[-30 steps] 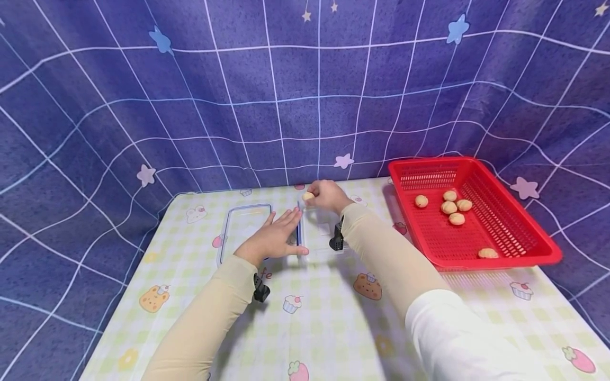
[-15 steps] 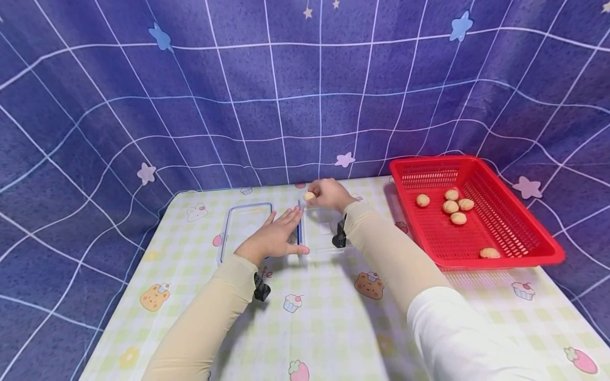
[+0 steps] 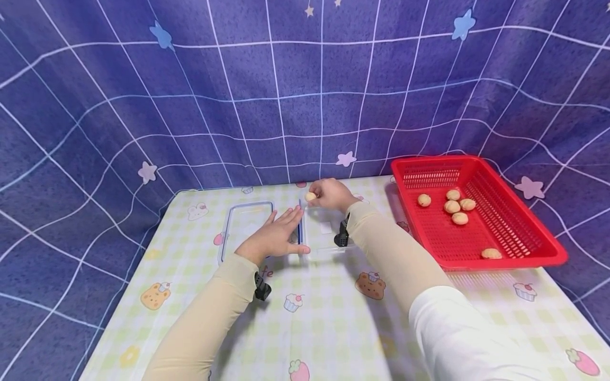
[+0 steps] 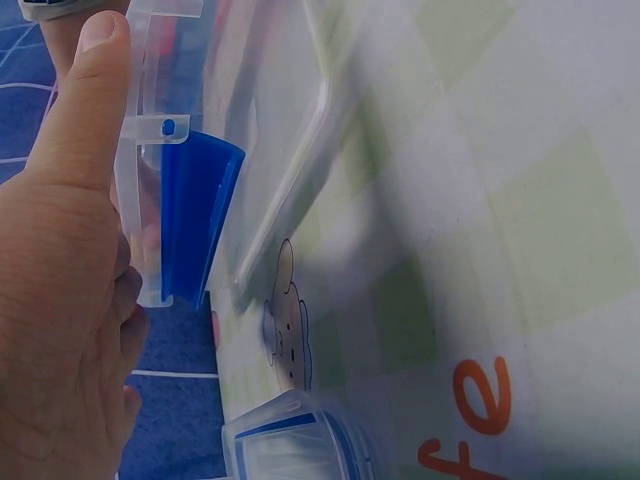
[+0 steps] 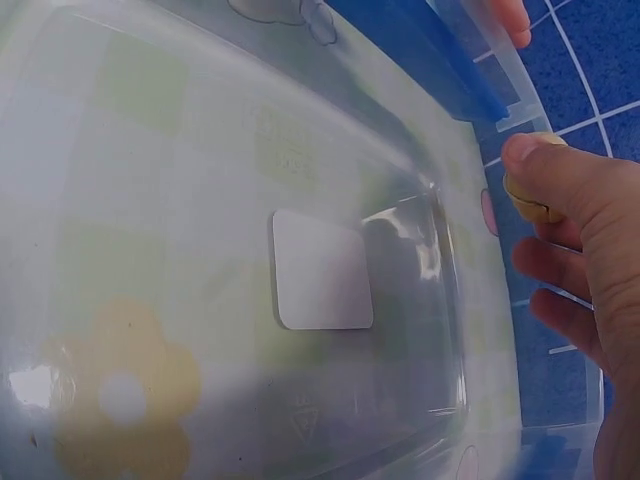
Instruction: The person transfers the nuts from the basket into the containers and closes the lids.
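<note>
My right hand (image 3: 335, 194) pinches a pale walnut (image 3: 311, 196) between thumb and fingers at the far left corner of a clear plastic box (image 3: 316, 241). In the right wrist view the walnut (image 5: 530, 207) shows a dark seam and sits over the box's rim. A white square label (image 5: 322, 270) marks the box's floor. My left hand (image 3: 271, 238) rests along the box's left side, fingers spread and straight. A blue latch flap (image 4: 200, 215) hangs beside its thumb. To the left, partly under that hand, lies a clear lid with a blue seal (image 3: 250, 205).
A red perforated basket (image 3: 481, 263) stands on the right with several walnuts (image 3: 451, 206) in it. The table wears a checked cloth (image 3: 295, 333) with printed cakes and bears. A blue grid-patterned curtain (image 3: 248, 116) hangs behind and at the sides.
The head view has shifted very slightly. Both hands, the walnut and the box otherwise stay as they were.
</note>
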A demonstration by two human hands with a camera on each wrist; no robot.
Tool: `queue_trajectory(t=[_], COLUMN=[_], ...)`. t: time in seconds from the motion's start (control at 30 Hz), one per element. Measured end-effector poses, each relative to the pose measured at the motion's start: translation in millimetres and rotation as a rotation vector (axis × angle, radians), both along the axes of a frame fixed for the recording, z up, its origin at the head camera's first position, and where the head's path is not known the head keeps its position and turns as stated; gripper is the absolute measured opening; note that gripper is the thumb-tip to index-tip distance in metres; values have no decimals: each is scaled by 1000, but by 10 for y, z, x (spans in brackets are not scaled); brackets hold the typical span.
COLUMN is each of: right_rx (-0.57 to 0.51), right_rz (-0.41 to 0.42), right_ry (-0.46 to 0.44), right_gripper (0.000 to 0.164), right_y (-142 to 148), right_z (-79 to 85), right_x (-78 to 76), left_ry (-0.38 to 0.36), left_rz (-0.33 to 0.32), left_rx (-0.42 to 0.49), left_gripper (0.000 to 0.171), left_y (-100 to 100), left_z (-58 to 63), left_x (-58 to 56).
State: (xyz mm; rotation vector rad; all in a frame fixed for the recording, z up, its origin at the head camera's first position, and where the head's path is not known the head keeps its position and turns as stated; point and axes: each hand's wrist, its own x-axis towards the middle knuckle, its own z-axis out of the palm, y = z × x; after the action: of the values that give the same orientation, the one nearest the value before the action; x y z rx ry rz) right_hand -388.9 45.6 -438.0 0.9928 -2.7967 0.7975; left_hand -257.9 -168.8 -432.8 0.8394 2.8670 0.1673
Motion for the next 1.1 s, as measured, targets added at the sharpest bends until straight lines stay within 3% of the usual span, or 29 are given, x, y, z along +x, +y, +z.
queue_trajectory(t=[0.4, 0.77, 0.93, 1.1], right_rx=[-27, -294, -288, -259], right_rz=[15, -67, -116, -112], right_ry=[-6, -243, -283, -295], right_gripper=[27, 39, 38, 37], right_y=[4, -44, -33, -17], right_z=[-52, -68, -38, 30], right_x=[-8, 86, 122, 148], left_ry=[-12, -23, -20, -27], left_rz=[-3, 2, 0, 3], left_rx=[4, 22, 20, 14], left_gripper=[113, 113, 113, 112], left_y=[8, -6, -8, -6], left_z=[15, 18, 20, 37], left_x=[11, 4, 3, 11])
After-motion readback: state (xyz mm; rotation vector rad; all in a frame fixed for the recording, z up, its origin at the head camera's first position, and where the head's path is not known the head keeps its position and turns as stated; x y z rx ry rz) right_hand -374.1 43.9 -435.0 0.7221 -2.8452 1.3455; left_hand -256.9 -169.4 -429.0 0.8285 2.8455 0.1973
